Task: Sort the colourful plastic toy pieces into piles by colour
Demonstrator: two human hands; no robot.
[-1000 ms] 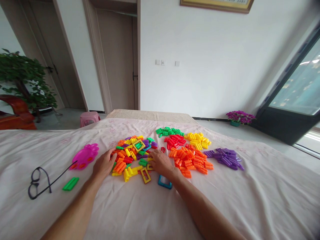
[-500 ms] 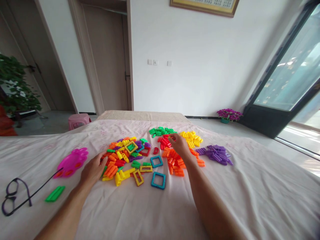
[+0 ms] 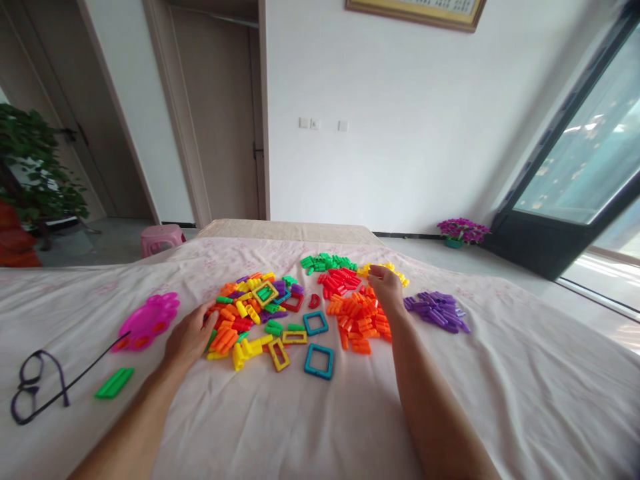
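Observation:
My left hand rests at the left edge of a mixed pile of plastic building pieces, its thumb and fingers apart and curved against the pile's side. Over the left part of a pile of yellow pieces is my right hand, fingers drawn together; whatever is between them cannot be made out. Sorted piles lie around it: green pieces, red pieces, orange pieces and purple pieces.
Blue square frames and yellow rectangular frames lie in front of the mixed pile. At left are a pink paw-shaped tray, eyeglasses and a green piece. A cloth covers the surface.
My right hand has moved right, from above the red pieces to the yellow pile. My left hand stays beside the mixed pile. The whole view has shifted slightly.

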